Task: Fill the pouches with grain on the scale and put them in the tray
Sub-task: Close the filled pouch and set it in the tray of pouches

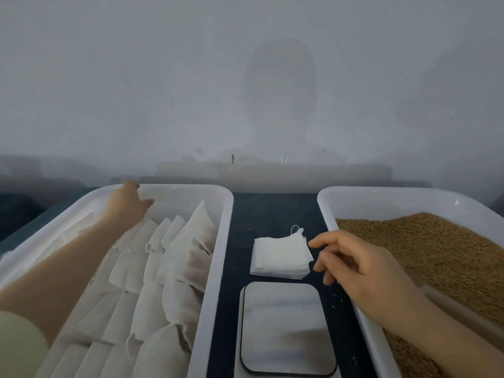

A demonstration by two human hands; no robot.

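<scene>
Your left hand [128, 203] reaches to the far end of the left tray [215, 241], above the filled pouches [174, 268]; its grip is too blurred to tell. Your right hand [362, 266], loosely curled and holding nothing, hovers beside the stack [281, 257] behind the scale [286, 326], with the grain [436, 255] to its right.

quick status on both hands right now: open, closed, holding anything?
Left hand: far end of the tray, fingers hidden; grip cannot be told.
Right hand: open, empty, beside the pouch stack.
</scene>
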